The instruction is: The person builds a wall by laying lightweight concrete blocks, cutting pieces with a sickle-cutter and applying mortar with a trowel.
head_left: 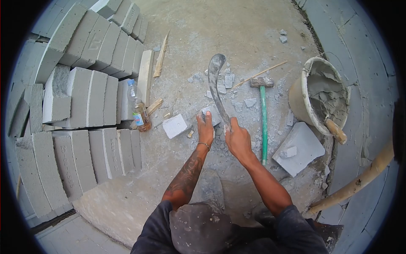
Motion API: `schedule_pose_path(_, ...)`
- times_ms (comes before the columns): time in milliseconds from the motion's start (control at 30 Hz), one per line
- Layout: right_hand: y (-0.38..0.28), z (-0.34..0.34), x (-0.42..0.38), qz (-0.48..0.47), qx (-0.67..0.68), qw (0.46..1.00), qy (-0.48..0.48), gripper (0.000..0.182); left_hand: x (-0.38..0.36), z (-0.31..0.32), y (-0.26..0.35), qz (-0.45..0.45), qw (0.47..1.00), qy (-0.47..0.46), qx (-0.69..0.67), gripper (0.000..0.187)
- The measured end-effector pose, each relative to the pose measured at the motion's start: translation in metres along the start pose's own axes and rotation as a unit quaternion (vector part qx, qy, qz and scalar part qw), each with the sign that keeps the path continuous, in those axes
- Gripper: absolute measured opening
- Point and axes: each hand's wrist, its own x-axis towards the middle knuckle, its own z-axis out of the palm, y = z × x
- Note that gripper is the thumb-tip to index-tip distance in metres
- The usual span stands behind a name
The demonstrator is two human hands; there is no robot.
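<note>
My right hand [237,136] is closed around the lower end of a curved, grey-smeared blade tool [215,84], whose broad rounded tip points up and away. Beside it, my left hand [205,127] rests on a small grey block piece [210,113], fingers pointing forward; its grip is partly hidden. Just left of that hand lies a pale block piece [175,126]. Broken chunks [250,102] and crumbs are scattered around both hands. On the floor to the right is a hammer [264,118] with a green handle.
Stacked grey blocks [80,97] fill the left side, with a plastic bottle [138,106] beside them. At right stand a bucket [298,93] of mortar, a flat slab [302,148] and a wooden pole [359,180]. Wood strips [161,55] lie ahead.
</note>
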Motion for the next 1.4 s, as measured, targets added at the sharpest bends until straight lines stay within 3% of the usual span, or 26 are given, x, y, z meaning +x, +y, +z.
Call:
schedule_pose_path(133, 0.017, 0.016, -0.004, -0.024, 0.029, 0.998, 0.045, 0.022, -0.002, 0.002, 0.001, 0.024, 0.999, -0.006, -0.02, 0.07)
schedule_pose_path(200, 0.03, 0.021, -0.001, -0.007, -0.073, 0.996, -0.055, 0.022, -0.002, 0.003, 0.006, 0.002, 0.999, 0.035, -0.001, 0.071)
schedule_pose_path(233, 0.03, 0.017, 0.01, -0.016, -0.075, 0.996, -0.048, 0.022, 0.007, 0.006, 0.012, 0.012, 0.999, 0.037, -0.006, 0.071)
schedule_pose_path(367, 0.003, 0.0, 0.005, 0.017, 0.026, 0.999, -0.015, 0.021, -0.004, -0.002, 0.006, -0.042, 0.998, -0.015, -0.037, 0.07)
schedule_pose_path(433, 0.003, 0.007, 0.001, 0.02, 0.067, 0.997, 0.015, 0.021, 0.0, -0.001, -0.001, 0.01, 1.0, -0.003, -0.023, 0.071)
schedule_pose_path(500, 0.019, 0.026, 0.002, 0.013, -0.086, 0.995, -0.056, 0.02, -0.001, 0.001, 0.0, -0.002, 1.0, -0.006, -0.016, 0.072)
schedule_pose_path(533, 0.024, 0.028, 0.004, 0.01, -0.085, 0.995, -0.048, 0.02, -0.001, 0.0, -0.001, -0.018, 1.0, -0.007, -0.005, 0.072)
schedule_pose_path(767, 0.001, 0.009, 0.004, 0.021, 0.056, 0.998, 0.008, 0.022, -0.005, -0.003, 0.003, 0.005, 1.0, -0.017, -0.012, 0.074)
schedule_pose_path(833, 0.023, 0.031, 0.006, 0.026, -0.106, 0.991, -0.074, 0.019, -0.003, 0.001, 0.005, -0.01, 1.0, 0.008, -0.009, 0.073)
schedule_pose_path(900, 0.032, 0.025, 0.022, 0.034, -0.109, 0.991, -0.063, 0.02, 0.01, 0.003, 0.008, -0.014, 1.0, -0.001, -0.001, 0.072)
schedule_pose_path(1067, 0.005, -0.003, 0.016, 0.031, 0.056, 0.998, -0.015, 0.023, 0.001, 0.0, -0.005, 0.011, 1.0, 0.006, -0.011, 0.072)
schedule_pose_path(1200, 0.019, 0.025, 0.016, 0.029, -0.055, 0.995, -0.083, 0.024, -0.004, 0.0, 0.003, -0.007, 1.0, 0.014, 0.009, 0.074)
schedule_pose_path(1333, 0.01, 0.017, 0.019, 0.024, -0.043, 0.996, -0.08, 0.023, 0.0, -0.003, 0.01, -0.015, 1.0, -0.014, -0.015, 0.076)
schedule_pose_path(1400, -0.004, 0.007, 0.015, -0.001, 0.02, 1.0, -0.005, 0.023, -0.006, -0.006, -0.004, -0.041, 0.999, -0.008, -0.01, 0.077)
